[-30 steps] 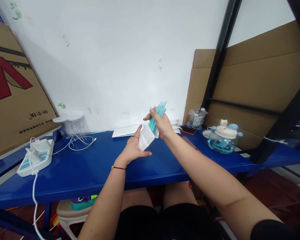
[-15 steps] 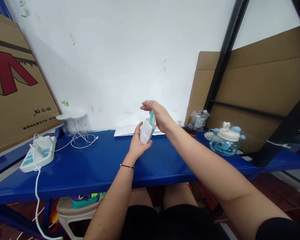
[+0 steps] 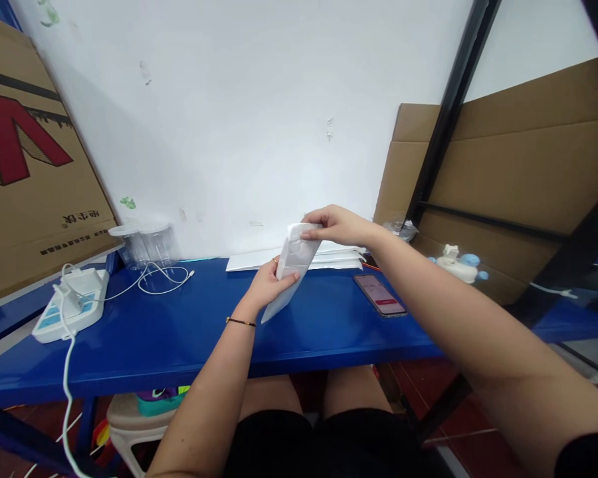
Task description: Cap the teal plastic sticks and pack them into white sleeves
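Note:
A flat white packet or folded tissue-like sheet (image 3: 298,252) is held slanted above the blue table (image 3: 204,332); I cannot tell exactly what it is. My left hand (image 3: 272,285) grips its lower left side, thumb on the front face and fingers behind. At the top edge, my right hand (image 3: 331,224) pinches it between thumb and fingers. A phone (image 3: 380,295) with a lit screen lies on the table, below my right forearm. Behind the hands, a stack of white sheets or flat boards (image 3: 339,255) rests against the wall.
On the left are a white power strip (image 3: 74,312) with a coiled cable (image 3: 164,282) and clear plastic containers (image 3: 147,244). A bottle's white lid (image 3: 457,267) shows behind my right forearm. Cardboard (image 3: 523,159) and a black post (image 3: 446,113) stand on the right.
The white item now shows a longer flat face, and its teal strip is out of sight. My right fingers have closed on its top edge. The lit phone has come into view beneath the forearm.

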{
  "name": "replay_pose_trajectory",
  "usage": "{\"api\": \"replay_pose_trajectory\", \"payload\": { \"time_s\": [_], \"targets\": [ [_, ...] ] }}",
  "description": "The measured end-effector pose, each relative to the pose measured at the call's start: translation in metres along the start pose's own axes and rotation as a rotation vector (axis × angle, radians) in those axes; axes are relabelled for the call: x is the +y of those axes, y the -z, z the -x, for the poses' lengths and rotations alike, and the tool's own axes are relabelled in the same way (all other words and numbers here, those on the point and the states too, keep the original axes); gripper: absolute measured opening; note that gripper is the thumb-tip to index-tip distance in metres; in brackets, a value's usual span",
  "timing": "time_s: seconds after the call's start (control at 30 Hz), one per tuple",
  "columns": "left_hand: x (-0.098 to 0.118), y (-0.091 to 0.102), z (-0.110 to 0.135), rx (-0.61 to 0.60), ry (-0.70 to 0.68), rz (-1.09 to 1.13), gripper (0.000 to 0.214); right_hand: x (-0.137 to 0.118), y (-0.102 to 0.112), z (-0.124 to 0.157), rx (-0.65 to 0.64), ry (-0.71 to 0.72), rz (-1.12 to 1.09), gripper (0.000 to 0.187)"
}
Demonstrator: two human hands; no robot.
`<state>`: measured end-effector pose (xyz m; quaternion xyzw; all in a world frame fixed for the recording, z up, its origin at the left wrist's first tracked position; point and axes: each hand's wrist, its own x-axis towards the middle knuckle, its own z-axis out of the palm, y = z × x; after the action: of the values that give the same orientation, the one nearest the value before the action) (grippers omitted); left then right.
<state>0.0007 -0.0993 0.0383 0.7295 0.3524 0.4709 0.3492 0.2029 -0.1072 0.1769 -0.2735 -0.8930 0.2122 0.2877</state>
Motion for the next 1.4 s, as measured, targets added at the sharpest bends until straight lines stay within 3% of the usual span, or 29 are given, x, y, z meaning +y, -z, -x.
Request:
{"api": "replay_pose_trajectory", "payload": {
  "time_s": [0.1, 0.17, 0.27, 0.37, 0.5, 0.57, 0.67, 0.73, 0.83, 0.9, 1.0, 1.1, 1.2, 1.3, 1.4],
  "targets": [
    [-0.003, -0.003, -0.006, 0.131, 0.010, 0.055, 0.044, 0.005, -0.005, 0.001, 0.279, 0.032, 0.116, 0.033],
    [-0.004, -0.005, -0.010, 0.174, -0.012, 0.098, 0.043, 0.004, -0.009, 0.003, 0.393, 0.061, 0.235, 0.039],
    [0.003, -0.004, -0.020, 0.130, -0.066, 0.107, 0.042, 0.004, -0.013, 0.004, 0.330, 0.044, 0.347, 0.034],
    [0.012, 0.003, -0.037, 0.079, -0.129, 0.004, 0.041, 0.016, -0.005, -0.003, 0.255, -0.050, 0.247, 0.026],
    [-0.004, 0.031, -0.069, 0.229, -0.237, -0.193, 0.041, 0.061, 0.028, -0.013, 0.425, -0.199, -0.106, 0.025],
    [-0.029, 0.051, -0.081, 0.315, -0.163, -0.328, 0.046, 0.096, 0.045, -0.013, 0.528, -0.304, -0.247, 0.023],
    [-0.076, 0.078, -0.091, 0.207, 0.012, -0.597, 0.063, 0.157, 0.054, -0.010, 0.696, -0.504, -0.366, 0.019],
    [-0.105, 0.089, -0.094, 0.055, 0.079, -0.736, 0.080, 0.194, 0.046, -0.005, 0.781, -0.800, -0.154, 0.018],
    [-0.135, 0.095, -0.099, -0.130, 0.115, -0.872, 0.088, 0.235, 0.028, 0.002, 0.744, -0.942, -0.014, 0.020],
    [-0.145, 0.095, -0.104, -0.201, 0.128, -0.930, 0.076, 0.248, 0.021, 0.005, 0.722, -0.982, 0.065, 0.022],
    [-0.147, 0.095, -0.109, -0.225, 0.133, -1.003, 0.052, 0.248, 0.023, 0.008, 0.659, -0.990, 0.377, 0.032],
    [-0.141, 0.094, -0.111, -0.153, 0.149, -1.120, 0.047, 0.229, 0.026, 0.010, 0.622, -0.833, 0.648, 0.042],
    [-0.126, 0.091, -0.109, -0.040, 0.146, -1.223, 0.045, 0.201, 0.005, 0.007, 0.630, -0.686, 0.363, 0.037],
    [-0.104, 0.083, -0.100, 0.081, 0.091, -1.253, 0.043, 0.175, -0.037, 0.001, 0.613, -0.683, -0.371, 0.037],
    [-0.081, 0.066, -0.081, 0.062, -0.044, -1.230, 0.041, 0.158, -0.076, -0.005, 0.560, -0.719, -0.950, 0.048]
  ]
}}
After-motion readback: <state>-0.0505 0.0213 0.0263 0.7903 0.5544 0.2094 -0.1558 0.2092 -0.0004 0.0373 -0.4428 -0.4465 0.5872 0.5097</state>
